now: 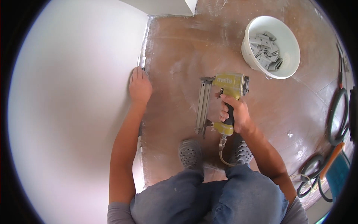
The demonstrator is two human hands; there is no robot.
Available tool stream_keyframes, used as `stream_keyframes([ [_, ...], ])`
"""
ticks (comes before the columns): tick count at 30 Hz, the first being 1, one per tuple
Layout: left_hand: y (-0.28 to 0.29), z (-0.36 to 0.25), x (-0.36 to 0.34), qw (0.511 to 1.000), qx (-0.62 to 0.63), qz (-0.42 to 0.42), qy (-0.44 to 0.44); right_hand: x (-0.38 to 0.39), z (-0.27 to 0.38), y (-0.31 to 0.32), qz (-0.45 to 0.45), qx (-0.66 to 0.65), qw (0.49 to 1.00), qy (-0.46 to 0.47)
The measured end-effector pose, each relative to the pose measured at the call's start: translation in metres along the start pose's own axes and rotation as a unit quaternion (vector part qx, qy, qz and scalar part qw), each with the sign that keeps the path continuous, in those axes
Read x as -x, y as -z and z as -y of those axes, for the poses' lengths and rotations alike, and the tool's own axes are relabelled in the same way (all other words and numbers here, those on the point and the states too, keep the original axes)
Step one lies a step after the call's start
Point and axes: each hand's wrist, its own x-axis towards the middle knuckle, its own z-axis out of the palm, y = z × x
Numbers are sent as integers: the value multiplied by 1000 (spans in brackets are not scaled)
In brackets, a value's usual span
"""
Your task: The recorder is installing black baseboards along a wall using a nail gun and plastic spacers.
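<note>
My left hand (140, 85) is at the base of the white wall (63, 97) on the left, fingers together and tips on a small silvery clip (141, 61) in the corner along the floor. My right hand (238, 112) grips the black handle of a yellow-green pneumatic nail gun (228, 83), index finger by the trigger. The gun is held over the floor between me and the bucket, its long metal magazine (202, 104) on the left and a thin hose (222, 155) hanging from the handle's bottom.
A white bucket (250, 48) with several grey flat pieces stands on the brown, dusty floor (179, 52) at upper right. Coiled black hoses (335, 123) and a teal object (337, 173) lie at the right edge. My grey clogs (190, 153) are below the gun. A white wall corner (171, 6) is at the top.
</note>
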Motion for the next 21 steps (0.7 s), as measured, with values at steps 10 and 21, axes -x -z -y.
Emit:
stream_keyframes([
  [10, -8, -7, 61, 979, 99, -54, 171, 56, 22, -21, -26, 203, 968, 142],
  [21, -4, -29, 55, 954, 51, -66, 288, 180, 10, 12, -238, 418, 860, 173],
])
